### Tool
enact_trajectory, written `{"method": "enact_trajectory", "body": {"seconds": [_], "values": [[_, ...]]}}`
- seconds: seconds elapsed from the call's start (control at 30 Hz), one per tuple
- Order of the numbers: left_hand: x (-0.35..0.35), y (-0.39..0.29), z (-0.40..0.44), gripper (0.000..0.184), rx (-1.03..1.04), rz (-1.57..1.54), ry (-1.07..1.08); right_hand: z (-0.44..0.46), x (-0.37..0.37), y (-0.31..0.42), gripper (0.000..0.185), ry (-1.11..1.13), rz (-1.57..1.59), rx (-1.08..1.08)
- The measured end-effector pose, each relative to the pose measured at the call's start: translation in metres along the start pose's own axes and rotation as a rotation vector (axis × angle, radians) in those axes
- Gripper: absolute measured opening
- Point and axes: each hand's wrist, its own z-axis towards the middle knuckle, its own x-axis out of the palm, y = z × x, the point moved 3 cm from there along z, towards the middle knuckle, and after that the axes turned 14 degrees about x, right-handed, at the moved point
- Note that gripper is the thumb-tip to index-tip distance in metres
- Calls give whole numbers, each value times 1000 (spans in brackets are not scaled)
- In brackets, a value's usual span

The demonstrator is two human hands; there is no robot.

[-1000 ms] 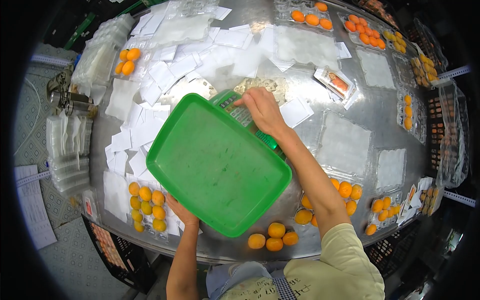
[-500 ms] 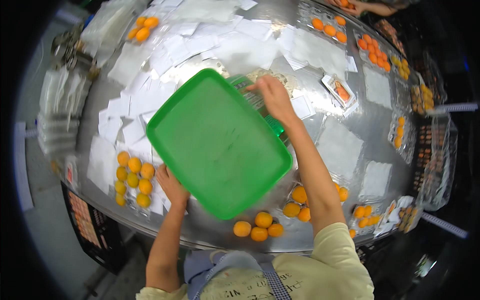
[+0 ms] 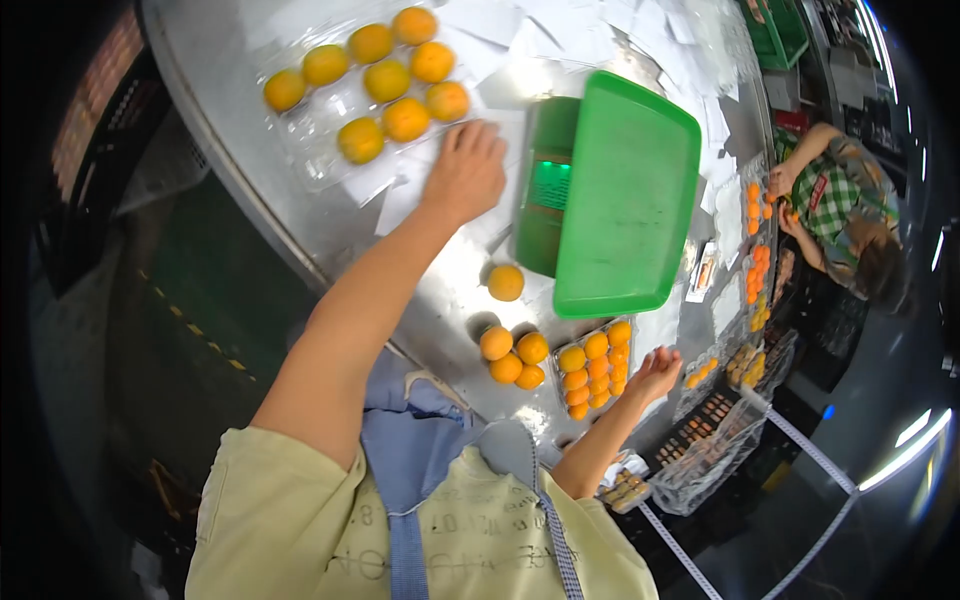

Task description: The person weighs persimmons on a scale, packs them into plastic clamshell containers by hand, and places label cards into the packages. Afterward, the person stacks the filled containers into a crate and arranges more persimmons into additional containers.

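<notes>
My left hand (image 3: 465,175) is palm down at the edge of a clear plastic tray (image 3: 305,135) of several round orange-yellow fruits (image 3: 386,80). Its fingers are curled, and whatever lies under them is hidden. My right hand (image 3: 652,376) is raised with fingers apart and nothing in them, to the right of a packed clear tray of fruits (image 3: 597,368). Between the hands, a shallow green tray (image 3: 635,195) rests on a green bin (image 3: 540,235). One loose fruit (image 3: 505,283) lies below the bin, and a small cluster of loose fruits (image 3: 504,368) sits nearer my body.
White paper sheets (image 3: 560,35) are spread over the metal table (image 3: 215,75). A co-worker (image 3: 835,205) handles fruit across the table at the right. More fruit trays (image 3: 757,275) line that side, with black crates (image 3: 690,435) beyond. The table's near edge curves past my left arm.
My view has turned left, bringing the left-hand fruit tray closer. My right hand has come away from the green tray and bin toward my body. A single loose fruit now shows below the bin.
</notes>
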Motion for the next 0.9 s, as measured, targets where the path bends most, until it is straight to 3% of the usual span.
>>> {"method": "enact_trajectory", "body": {"seconds": [0.1,0.27,0.53,0.9], "values": [[0,2,-4,21,-10,-42,-39,-34,-36,-17,28,-95,-39,70],[3,5,-6,21,-25,-88,-30,-84,-32,-17,26,-130,-112,91],[-1,5,-5,17,-18,-104,-65,-112,-24,-15,26,38,-139,29],[-11,2,-6,26,9,-228,-112,-130,-40,-36,24,15,-124,26]]}}
